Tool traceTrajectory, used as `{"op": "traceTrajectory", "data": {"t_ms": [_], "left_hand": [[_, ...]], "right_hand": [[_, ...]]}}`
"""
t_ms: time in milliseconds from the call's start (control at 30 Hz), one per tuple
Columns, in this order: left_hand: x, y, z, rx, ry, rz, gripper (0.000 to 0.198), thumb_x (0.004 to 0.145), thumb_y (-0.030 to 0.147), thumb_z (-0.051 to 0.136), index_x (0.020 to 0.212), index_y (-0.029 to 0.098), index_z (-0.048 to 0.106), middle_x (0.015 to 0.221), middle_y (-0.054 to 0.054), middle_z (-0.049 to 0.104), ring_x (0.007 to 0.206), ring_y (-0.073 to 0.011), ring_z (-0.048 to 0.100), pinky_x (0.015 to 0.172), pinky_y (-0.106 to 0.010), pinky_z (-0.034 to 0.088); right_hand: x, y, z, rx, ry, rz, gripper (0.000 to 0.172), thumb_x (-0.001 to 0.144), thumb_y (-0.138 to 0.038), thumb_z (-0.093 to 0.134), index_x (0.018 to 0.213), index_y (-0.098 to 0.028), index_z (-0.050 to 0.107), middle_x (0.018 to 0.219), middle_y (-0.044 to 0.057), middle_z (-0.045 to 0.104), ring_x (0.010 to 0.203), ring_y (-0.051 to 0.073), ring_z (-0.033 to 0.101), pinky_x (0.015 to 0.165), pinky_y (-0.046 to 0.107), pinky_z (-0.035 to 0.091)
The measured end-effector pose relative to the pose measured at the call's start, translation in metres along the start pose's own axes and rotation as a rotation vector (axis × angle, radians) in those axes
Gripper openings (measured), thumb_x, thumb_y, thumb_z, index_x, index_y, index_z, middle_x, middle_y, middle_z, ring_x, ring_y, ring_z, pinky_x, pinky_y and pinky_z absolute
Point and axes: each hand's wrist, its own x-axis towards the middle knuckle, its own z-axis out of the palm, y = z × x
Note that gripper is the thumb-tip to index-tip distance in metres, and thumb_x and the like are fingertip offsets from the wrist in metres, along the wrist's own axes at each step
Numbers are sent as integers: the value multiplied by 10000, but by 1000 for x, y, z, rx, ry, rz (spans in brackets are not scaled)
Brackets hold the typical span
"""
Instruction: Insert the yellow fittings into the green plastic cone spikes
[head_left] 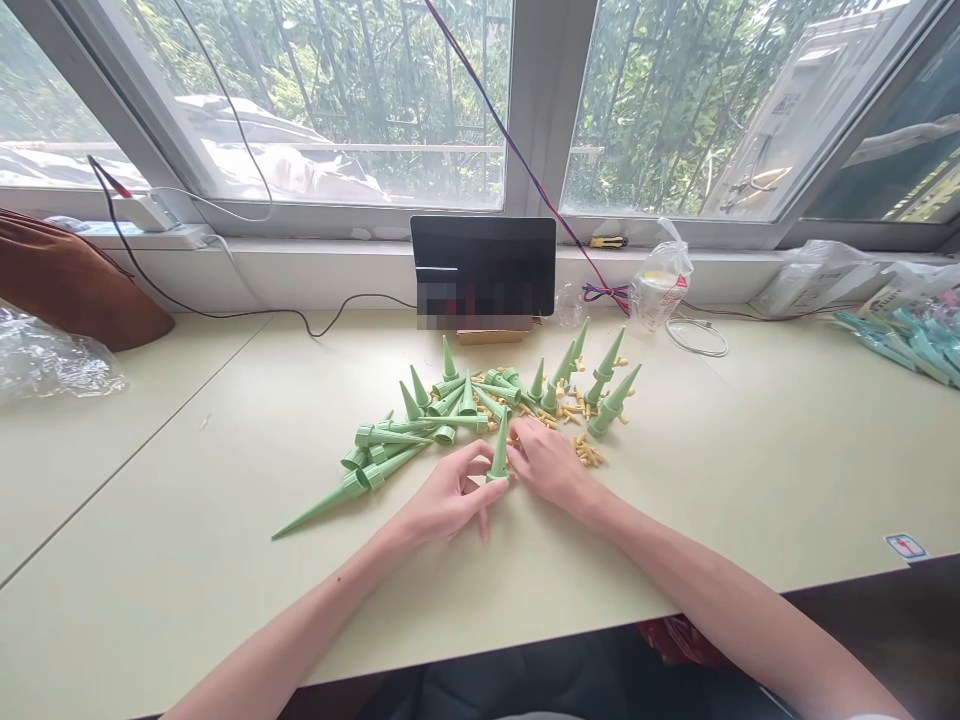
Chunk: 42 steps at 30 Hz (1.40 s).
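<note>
My left hand (455,492) grips a green plastic plant-watering spike (500,450) near its wide base, its tip pointing up. Close against the spike's right side, my right hand (545,462) has its fingers pinched together; whatever lies between them is hidden. Beyond my hands is a loose pile of similar green spikes (390,438), many lying on their sides. Small yellow valve-like pieces (590,452) are scattered among them and to the right. Several upright spikes (613,400) at the right have yellow pieces sticking out of their sides.
A dark-screened tablet (484,265) leans at the back of the table (225,590). Near it are a bagged cup (661,290), a coiled white cable (697,337) and a yellow cutter (608,242). A brown bag (75,280) stands left; bagged teal pieces (911,335) lie right.
</note>
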Motion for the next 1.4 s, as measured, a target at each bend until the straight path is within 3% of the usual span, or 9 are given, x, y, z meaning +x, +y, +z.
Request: {"op": "traceTrajectory", "data": {"t_ms": [300,633,800,900,1133,1400], "left_hand": [[0,-1,-1,30,46,22,231,942,432,536,1014,215,502,1028,-47,688,458,-124,674,297,-163,282],[1,-4,-2,73,152,16,246,921,435,550,931,219,433,969,-41,696,425,-143,656,299,-183,246],[1,-7,-2,102,197,25,235,919,435,557,946,218,471,641,19,662,463,-186,669,396,-216,356],[1,-8,-3,82,219,27,272,899,469,583,975,217,516,566,27,640,500,-195,671,471,-243,440],[1,-8,-2,103,262,11,299,891,486,582,998,214,517,903,-34,711,423,-131,613,376,-231,395],[1,-9,0,90,300,20,314,888,493,580,971,202,498,922,-19,639,406,-86,559,333,-220,421]], "right_hand": [[0,0,-1,111,22,14,135,936,-231,482,807,-201,458,773,19,604,658,148,511,586,250,303],[0,-1,1,273,90,28,188,949,-314,474,795,-213,441,633,-30,532,542,130,455,555,245,311],[0,-1,5,429,114,-7,197,947,-318,475,784,-216,432,604,-43,521,529,125,462,543,241,337],[0,-2,6,503,124,-38,176,941,-310,480,797,-214,444,609,-43,519,522,120,462,526,236,344],[-1,-4,6,539,129,-82,135,944,-299,470,841,-210,478,622,-43,509,528,121,460,529,238,364],[-2,-4,7,578,128,-99,120,953,-290,459,873,-206,492,683,-25,536,558,119,479,531,233,385]]}}
